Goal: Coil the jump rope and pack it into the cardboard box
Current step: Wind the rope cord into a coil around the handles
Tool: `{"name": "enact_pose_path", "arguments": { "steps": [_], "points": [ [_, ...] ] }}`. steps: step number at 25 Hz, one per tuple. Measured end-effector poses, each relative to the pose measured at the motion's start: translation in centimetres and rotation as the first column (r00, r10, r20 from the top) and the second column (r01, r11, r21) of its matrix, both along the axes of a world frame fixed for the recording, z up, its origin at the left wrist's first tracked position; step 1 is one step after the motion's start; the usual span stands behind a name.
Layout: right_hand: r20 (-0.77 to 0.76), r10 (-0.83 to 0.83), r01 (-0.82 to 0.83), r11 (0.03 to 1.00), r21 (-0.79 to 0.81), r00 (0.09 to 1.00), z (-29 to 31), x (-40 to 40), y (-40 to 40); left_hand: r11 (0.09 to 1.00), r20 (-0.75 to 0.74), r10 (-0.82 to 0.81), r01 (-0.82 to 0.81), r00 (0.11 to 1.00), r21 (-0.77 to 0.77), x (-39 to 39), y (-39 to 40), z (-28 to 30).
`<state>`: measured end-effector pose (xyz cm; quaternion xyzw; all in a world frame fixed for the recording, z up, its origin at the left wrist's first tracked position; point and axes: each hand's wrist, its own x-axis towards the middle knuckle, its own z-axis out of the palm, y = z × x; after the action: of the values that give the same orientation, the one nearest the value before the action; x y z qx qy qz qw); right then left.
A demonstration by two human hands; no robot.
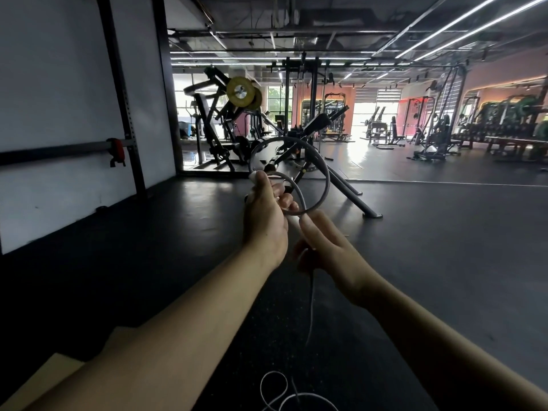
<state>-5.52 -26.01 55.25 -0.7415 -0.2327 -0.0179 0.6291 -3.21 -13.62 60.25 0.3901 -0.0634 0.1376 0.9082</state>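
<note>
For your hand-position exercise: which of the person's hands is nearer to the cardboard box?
Left. The left hand is raised on the box's side; the cardboard box lies low at the left edge. The right hand is farther right.

The near part of the room is dim, the dark floor soaking up most of the light. Daylight pours in from the far windows, blown out to white and throwing a glaring streak across the floor toward me. Thin ceiling light strips glow overhead. The hands and forearms sit in half shadow, the right hand slightly smeared by motion. Straight lines bow near the edges, the wide lens bending the left wall. Lower corners fall nearly black, and distant machines look soft.
</note>
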Motion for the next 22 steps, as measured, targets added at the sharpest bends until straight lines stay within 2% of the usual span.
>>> {"name": "enact_pose_path", "arguments": {
  "steps": [3, 5, 8, 10, 12, 14, 15, 16, 18, 19, 20, 22],
  "points": [
    [-0.059, -0.146, 0.155, 0.968, 0.196, 0.988, 0.1, 0.6, 1.3, 0.978, 0.01, 0.05, -0.051, 0.999, 0.201, -0.4, 0.3, -1.0],
    [-0.027, -0.206, 0.207, 0.954, 0.217, 0.978, 0.1, 1.4, 1.1, 0.956, 0.01, 0.05, -0.051, 0.999, 0.287, -0.8, 0.9, -1.9],
    [0.023, -0.203, 0.195, 0.963, 0.187, 0.979, 0.7, 2.0, 0.4, 0.954, -0.028, 0.033, -0.024, 0.999, 0.298, -1.0, 2.5, -2.8],
    [0.045, -0.167, 0.162, 0.981, 0.111, 0.985, 1.3, 2.2, -0.2, 0.965, -0.078, 0.01, 0.011, 0.997, 0.262, -0.7, 4.2, -3.1],
    [0.092, -0.128, 0.133, 0.99, -0.044, 0.987, 1.9, 2.4, -1.1, 0.965, -0.129, -0.056, 0.087, 0.99, 0.249, -0.5, 6.1, -3.2],
    [0.159, -0.09, 0.126, 0.965, -0.231, 0.983, 2.6, 2.3, -1.7, 0.911, -0.171, -0.094, 0.154, 0.981, 0.383, -0.4, 7.9, -3.1],
    [0.191, -0.07, 0.13, 0.938, -0.322, 0.979, 2.9, 2.2, -1.9, 0.846, -0.169, -0.083, 0.159, 0.982, 0.509, -0.2, 8.7, -2.8],
    [0.219, -0.049, 0.136, 0.905, -0.404, 0.975, 3.4, 2.0, -2.1, 0.736, -0.129, -0.05, 0.124, 0.99, 0.665, 0.0, 9.4, -2.3],
    [0.261, -0.004, 0.15, 0.827, -0.541, 0.965, 4.3, 1.7, -2.1, 0.377, 0.079, 0.0, -0.073, 0.997, 0.923, 0.0, 10.4, -0.3],
    [0.281, 0.017, 0.16, 0.788, -0.595, 0.96, 4.8, 1.5, -2.1, 0.196, 0.192, -0.032, -0.183, 0.981, 0.963, -0.1, 10.3, 1.1],
    [0.295, 0.032, 0.169, 0.758, -0.63, 0.955, 5.3, 1.4, -2.0, 0.055, 0.245, -0.1, -0.241, 0.964, 0.969, -0.2, 9.9, 2.5],
    [0.327, 0.064, 0.162, 0.77, -0.618, 0.943, 6.1, 1.4, -1.7, -0.142, 0.165, -0.244, -0.204, 0.956, 0.969, -0.4, 8.0, 4.5]
  ]
}}
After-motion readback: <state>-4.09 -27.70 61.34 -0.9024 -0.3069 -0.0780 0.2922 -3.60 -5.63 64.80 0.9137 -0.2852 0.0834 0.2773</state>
